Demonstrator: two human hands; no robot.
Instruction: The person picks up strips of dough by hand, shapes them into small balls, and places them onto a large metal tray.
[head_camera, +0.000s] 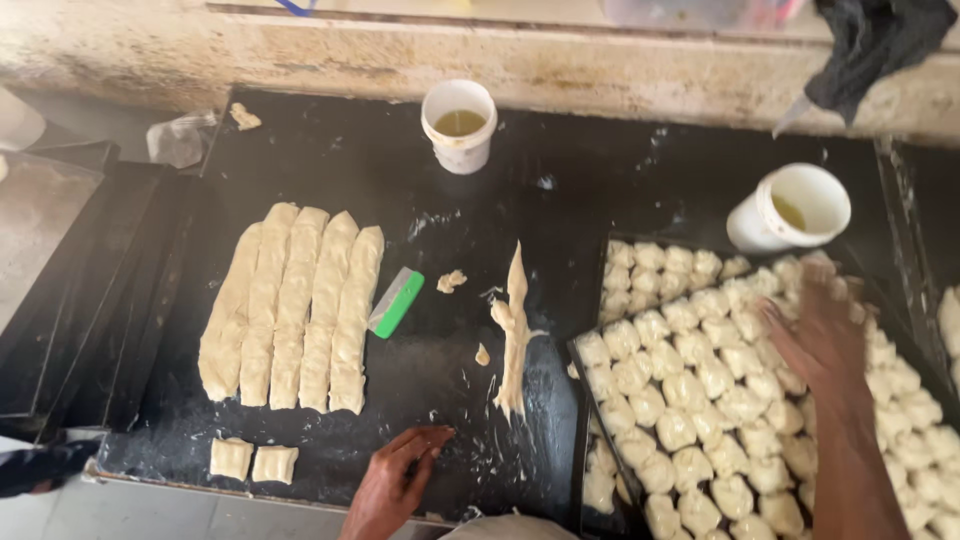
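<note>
The right hand (822, 335) lies flat, fingers spread open and blurred, on the shaped dough pieces (690, 400) that fill a dark tray (578, 352) at the near right; they are too many to count. The left hand (395, 480) rests at the near edge of the black worktop (330, 160), fingers loosely bent, gripping nothing. Just beyond it lies one twisted dough strand (515, 335). To the left lie five long dough strips (290, 305) side by side, a green-and-white scraper (396, 302) beside them, and two small dough squares (252, 461) nearer. Two white tubs (459, 150) (760, 222) of yellowish liquid stand far.
</note>
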